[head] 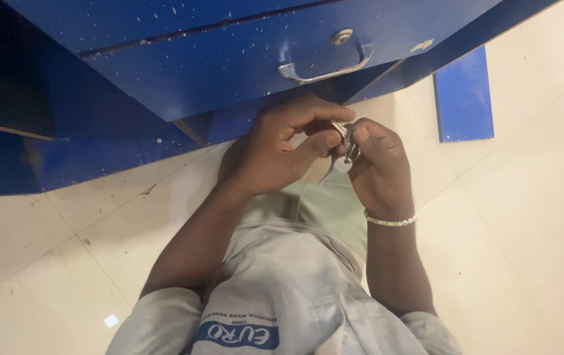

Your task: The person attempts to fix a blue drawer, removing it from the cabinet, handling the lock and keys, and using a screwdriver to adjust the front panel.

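My left hand (275,154) and my right hand (377,164) are close together, and both pinch a small silver key on a ring (344,154) between their fingers. The key is just below the blue drawer (229,66) with its shiny metal handle (325,71). A bead bracelet (390,221) sits on my right wrist.

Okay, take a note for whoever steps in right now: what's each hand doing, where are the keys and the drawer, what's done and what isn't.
Left hand: closed, thumb and fingers pinching the small bunch of keys.
Right hand: also closed on the same keys, holding the ring end; beaded bracelet on that wrist.
Keys: held between both hands, above the lap, just below the blue drawer.
Drawer: front shut as far as the view shows; round lock sits above the metal handle.
Done: keys in hand.
Left: no key is in the lock; nothing touches the handle.
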